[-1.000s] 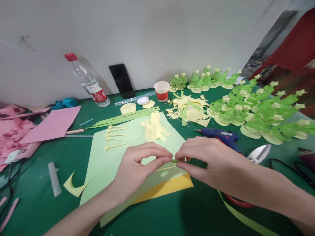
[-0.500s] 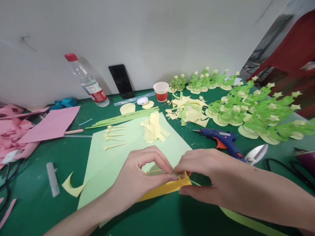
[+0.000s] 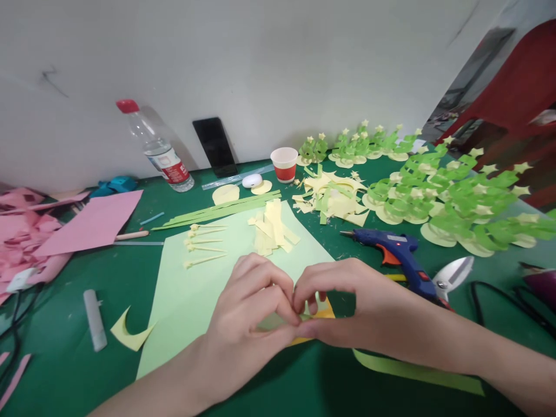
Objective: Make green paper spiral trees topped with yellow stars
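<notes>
Along the back from the left come a pink sheet (image 3: 93, 223), bottle (image 3: 171, 168), phone (image 3: 215, 147), cup (image 3: 284, 172) and green paper plants (image 3: 460, 191); a glue gun (image 3: 403, 249) lies nearer. The green tabletop (image 3: 52, 341) meets a pale wall (image 3: 269, 69). Left hand (image 3: 249, 315) and right hand (image 3: 377, 307), curled with fingertips meeting, pinch a green strip (image 3: 417, 372).

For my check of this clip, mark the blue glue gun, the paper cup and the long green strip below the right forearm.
Blue glue gun (image 3: 406, 246): head view, on the body by the handle's top.
Paper cup (image 3: 285, 172): head view, on the red band.
Green strip (image 3: 417, 372): head view, mid visible length.
</notes>
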The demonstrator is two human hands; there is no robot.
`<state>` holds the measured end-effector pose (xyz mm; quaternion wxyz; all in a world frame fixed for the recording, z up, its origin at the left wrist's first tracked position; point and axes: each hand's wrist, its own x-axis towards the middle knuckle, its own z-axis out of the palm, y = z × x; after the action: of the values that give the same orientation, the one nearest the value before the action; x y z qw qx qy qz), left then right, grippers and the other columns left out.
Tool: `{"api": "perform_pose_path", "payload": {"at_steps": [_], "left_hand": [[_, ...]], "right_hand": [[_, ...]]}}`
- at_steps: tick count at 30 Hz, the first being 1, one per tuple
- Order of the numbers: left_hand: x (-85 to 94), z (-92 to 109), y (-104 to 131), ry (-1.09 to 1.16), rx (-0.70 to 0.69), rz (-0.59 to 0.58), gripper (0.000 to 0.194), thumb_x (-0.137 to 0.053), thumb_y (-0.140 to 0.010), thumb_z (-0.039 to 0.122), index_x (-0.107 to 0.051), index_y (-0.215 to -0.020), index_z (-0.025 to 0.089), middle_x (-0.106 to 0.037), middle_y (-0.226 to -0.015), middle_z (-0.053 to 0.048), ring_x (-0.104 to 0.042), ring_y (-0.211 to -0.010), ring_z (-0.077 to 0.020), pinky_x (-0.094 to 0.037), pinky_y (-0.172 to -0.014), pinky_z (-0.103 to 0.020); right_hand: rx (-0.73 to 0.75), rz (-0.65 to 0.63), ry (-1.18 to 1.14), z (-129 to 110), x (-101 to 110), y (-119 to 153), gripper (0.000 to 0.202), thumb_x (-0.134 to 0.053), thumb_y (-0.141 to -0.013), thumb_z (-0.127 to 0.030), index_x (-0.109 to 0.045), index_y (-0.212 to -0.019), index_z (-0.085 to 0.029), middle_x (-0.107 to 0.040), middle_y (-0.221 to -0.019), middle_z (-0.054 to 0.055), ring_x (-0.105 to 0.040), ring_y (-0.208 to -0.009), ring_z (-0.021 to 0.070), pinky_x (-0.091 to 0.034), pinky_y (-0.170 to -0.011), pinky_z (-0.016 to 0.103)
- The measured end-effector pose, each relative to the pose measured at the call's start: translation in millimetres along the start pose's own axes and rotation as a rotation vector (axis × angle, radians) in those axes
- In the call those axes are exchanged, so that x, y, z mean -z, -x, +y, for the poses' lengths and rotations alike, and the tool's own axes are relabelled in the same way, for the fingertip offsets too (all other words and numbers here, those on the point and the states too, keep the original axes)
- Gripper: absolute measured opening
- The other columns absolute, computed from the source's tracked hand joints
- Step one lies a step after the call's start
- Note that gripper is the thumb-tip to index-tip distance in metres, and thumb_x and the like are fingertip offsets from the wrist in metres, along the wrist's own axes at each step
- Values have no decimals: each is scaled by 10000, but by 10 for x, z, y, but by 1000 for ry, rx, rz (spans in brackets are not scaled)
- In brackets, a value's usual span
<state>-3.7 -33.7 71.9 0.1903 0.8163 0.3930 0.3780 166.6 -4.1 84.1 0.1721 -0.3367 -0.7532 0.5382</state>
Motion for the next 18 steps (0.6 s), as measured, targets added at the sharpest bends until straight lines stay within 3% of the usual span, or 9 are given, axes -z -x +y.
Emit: {"api": "perform_pose_path", "payload": {"at_steps": [5,12,18], "left_hand": [[20,-61,-33,-107,-57,25,204,-621,-739,96,-495,-621,202,-569,-661,32,-470,-669,-123,-399,-646,-270],[58,-93,-55,-257,-165,81,91,-633,-747,135,-577,-718,200,-617,-710,-13,-476,-690,-153,-394,-652,-300],[68,-100,-45,-257,-163,114,154,-605,-754,94,-652,-814,227,-605,-701,-22,-453,-698,-165,-402,-635,-295]], "right_hand": [[-75,53,-113,7,-27,-70,75,-608,-716,-220,-580,-664,-174,-572,-677,-32,-474,-630,79,-403,-598,181],[-40,112,-204,50,-21,-125,68,-610,-710,-233,-601,-690,-169,-609,-718,-21,-488,-663,83,-405,-643,194],[-51,85,-220,65,37,-102,116,-584,-743,-280,-617,-728,-170,-627,-749,-1,-529,-698,104,-437,-668,218]]}}
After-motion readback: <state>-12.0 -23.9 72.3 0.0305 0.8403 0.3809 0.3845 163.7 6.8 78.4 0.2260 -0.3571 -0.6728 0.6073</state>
